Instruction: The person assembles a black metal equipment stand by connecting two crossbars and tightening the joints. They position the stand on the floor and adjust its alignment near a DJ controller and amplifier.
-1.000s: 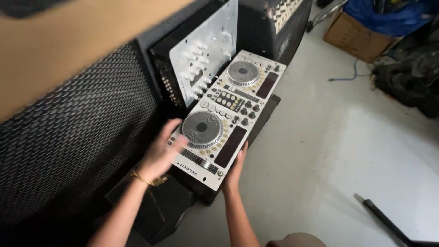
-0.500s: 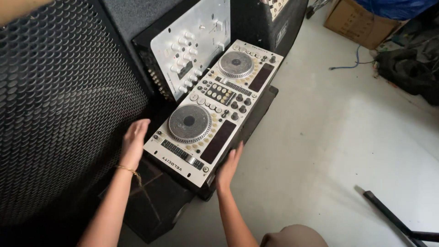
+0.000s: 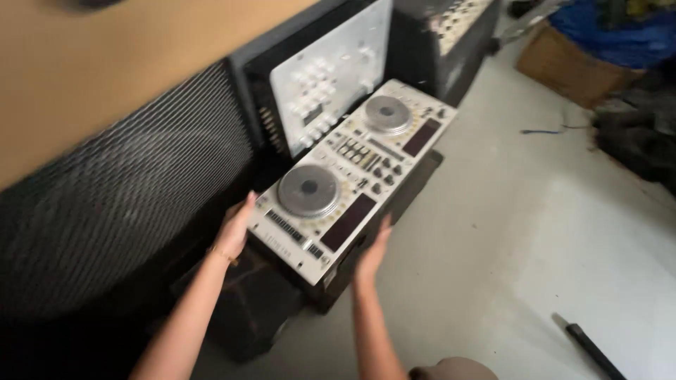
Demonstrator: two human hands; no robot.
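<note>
A long cream-coloured DJ controller (image 3: 355,172) with two round jog wheels and many knobs rests on a black case (image 3: 415,186) on the floor. My left hand (image 3: 236,229) presses flat against its near left corner. My right hand (image 3: 373,248) grips the near right side, fingers against the black case edge. Both hands clasp the near end of the unit between them.
A big black speaker with a mesh grille (image 3: 120,218) stands at the left. A white mixer panel (image 3: 327,81) leans behind the controller. A brown box (image 3: 563,67), blue cloth (image 3: 620,32) and black bags lie at the far right. A black bar (image 3: 595,350) lies on the grey floor.
My left hand has moved off the jog wheel to the near left corner. Both hands now hold the unit's near end. The view has shifted.
</note>
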